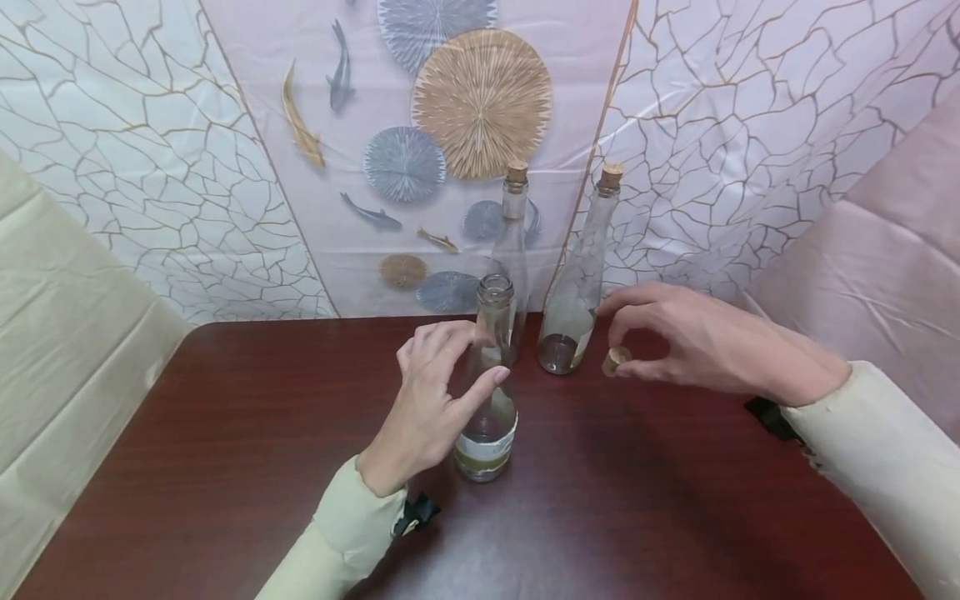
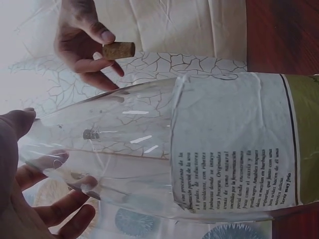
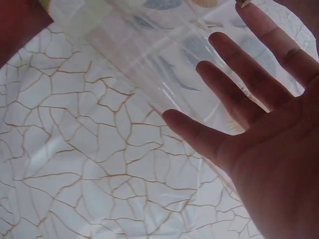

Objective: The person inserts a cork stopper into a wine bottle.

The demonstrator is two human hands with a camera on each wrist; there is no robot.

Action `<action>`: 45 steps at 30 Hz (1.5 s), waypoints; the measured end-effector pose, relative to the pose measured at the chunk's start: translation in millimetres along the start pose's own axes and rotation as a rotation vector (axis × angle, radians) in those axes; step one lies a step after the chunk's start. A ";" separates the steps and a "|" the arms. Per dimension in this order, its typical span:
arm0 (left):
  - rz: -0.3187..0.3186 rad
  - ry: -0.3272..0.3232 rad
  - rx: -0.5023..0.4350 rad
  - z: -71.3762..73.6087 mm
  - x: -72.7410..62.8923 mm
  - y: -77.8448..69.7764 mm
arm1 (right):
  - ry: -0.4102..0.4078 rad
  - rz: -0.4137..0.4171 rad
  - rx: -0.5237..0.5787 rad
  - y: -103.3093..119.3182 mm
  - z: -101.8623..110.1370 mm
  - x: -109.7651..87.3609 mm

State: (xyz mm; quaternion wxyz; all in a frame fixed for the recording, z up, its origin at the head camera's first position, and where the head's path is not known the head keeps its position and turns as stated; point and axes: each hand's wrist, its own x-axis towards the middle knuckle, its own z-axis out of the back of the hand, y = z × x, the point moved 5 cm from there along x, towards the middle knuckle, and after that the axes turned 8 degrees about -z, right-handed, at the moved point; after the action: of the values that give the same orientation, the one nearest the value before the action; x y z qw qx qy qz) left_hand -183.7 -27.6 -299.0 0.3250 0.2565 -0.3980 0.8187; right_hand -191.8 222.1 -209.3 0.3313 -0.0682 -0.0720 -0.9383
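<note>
An uncorked clear glass bottle (image 1: 485, 454) with a torn white-and-green label stands upright on the table. Curled loosely around its upper part is my left hand (image 1: 420, 408), thumb on the near side and fingers behind the glass. Out to the right, my right hand (image 1: 697, 346) pinches a small cork (image 1: 617, 360) between thumb and index finger, low over the table and apart from the bottle. The left wrist view shows the cork (image 2: 119, 50) beyond the bottle's label (image 2: 229, 139). In the right wrist view, the other right-hand fingers (image 3: 249, 74) are spread.
Two more glass bottles stand at the back, one corked bottle (image 1: 512, 250) partly behind the open one, another corked bottle (image 1: 573, 308) near my right fingers. The dark red wooden table (image 1: 225, 433) ends at a patterned cloth (image 1: 135, 150) hung behind it.
</note>
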 end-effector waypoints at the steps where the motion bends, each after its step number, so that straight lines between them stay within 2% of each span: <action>1: -0.001 -0.002 0.003 0.2 -0.3 0.0 | 0.002 0.006 0.000 1.1 1.5 1.5; 9: 0.003 -0.014 0.012 0.1 -1.2 -0.7 | 0.023 0.015 -0.011 9.1 13.3 9.1; 18: 0.022 -0.008 -0.003 -1.8 -2.3 -0.7 | 0.060 -0.028 -0.018 13.3 27.2 13.4; 32: 0.007 -0.001 0.002 -2.6 -1.8 -1.0 | 0.042 0.052 -0.017 27.1 45.7 25.8; 45: 0.018 -0.005 -0.006 -2.7 -3.7 0.3 | 0.068 0.075 -0.013 44.5 56.4 37.0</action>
State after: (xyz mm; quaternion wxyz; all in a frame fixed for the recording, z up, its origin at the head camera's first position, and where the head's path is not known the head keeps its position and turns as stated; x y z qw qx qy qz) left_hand -181.9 -26.8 -303.2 0.3173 0.2539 -0.4035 0.8198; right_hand -187.7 175.4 -143.5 0.3679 -0.0410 -0.0519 -0.9275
